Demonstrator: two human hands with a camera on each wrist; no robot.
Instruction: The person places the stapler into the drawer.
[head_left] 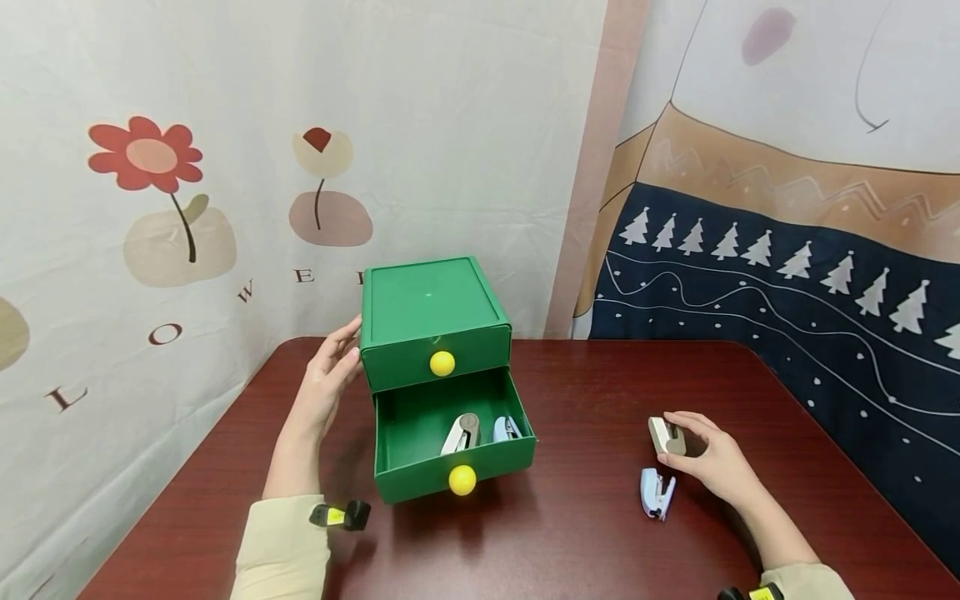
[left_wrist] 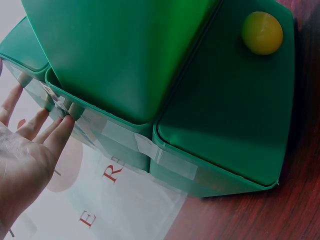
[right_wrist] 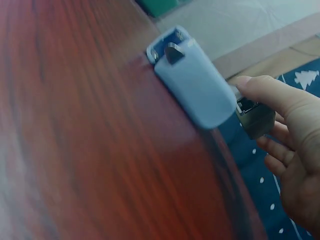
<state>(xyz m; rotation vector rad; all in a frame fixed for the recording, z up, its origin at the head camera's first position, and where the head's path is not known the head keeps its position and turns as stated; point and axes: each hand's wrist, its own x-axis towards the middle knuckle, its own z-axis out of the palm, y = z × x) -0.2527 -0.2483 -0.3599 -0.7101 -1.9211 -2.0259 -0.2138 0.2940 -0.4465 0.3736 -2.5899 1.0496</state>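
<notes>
My left hand [head_left: 327, 379] touches the left side of a green drawer cabinet [head_left: 431, 304], its extended fingers [left_wrist: 59, 135] against the wall. A drawer [head_left: 401, 485] with a yellow knob [head_left: 462, 480] stands pulled out. Inside it lie a white-and-grey stapler [head_left: 462, 433] and a light blue one, the blue stapler [head_left: 506, 429] farther right. At the right of the table, my right hand [head_left: 712, 462] pinches another white-and-grey stapler [head_left: 667, 436] between thumb and fingers. Just in front of that lies a second light blue stapler [head_left: 657, 493], large in the right wrist view.
Everything stands on a dark red-brown table [head_left: 577, 533]. Above the pulled-out drawer is a closed one with a yellow knob [head_left: 442, 363]; in the left wrist view another closed drawer [left_wrist: 225, 120] shows below it. Printed cloths [head_left: 450, 125] hang behind the table and along its right side.
</notes>
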